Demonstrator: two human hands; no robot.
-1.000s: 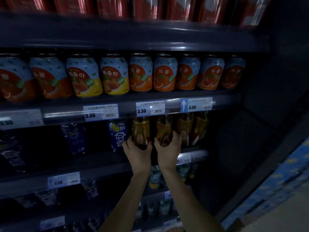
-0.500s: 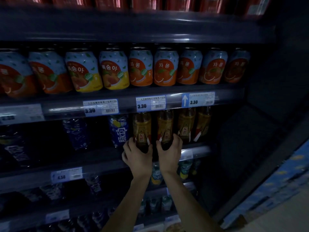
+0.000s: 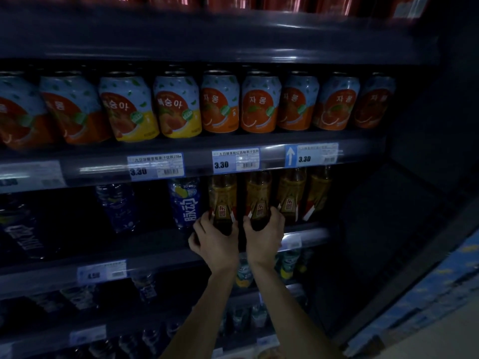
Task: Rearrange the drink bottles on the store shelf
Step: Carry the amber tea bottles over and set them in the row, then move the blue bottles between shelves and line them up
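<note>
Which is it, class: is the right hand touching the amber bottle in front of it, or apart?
Touching. The head view shows the right hand curled round the lower part of the second amber bottle from the left.

- Orange cans (image 3: 260,104), upper row: 자몽 in white.
- Yellow cans (image 3: 178,107), same row: 복숭아 in white.
- Left price tag (image 3: 155,165): 3.30; top line ends 汁饮料238ml.
- Middle price tag (image 3: 235,160): 3.30; Chinese line ends 汁饮料; barcode.
- Right price tag (image 3: 311,154): 3.30, white up-arrow on blue.
- Blue bottle (image 3: 185,203): 脉动, vertical.
- Amber bottles (image 3: 223,200): 东鹏 on red label.
- Lower price tag (image 3: 102,272): 4.5-something, too blurred to read fully.
</note>
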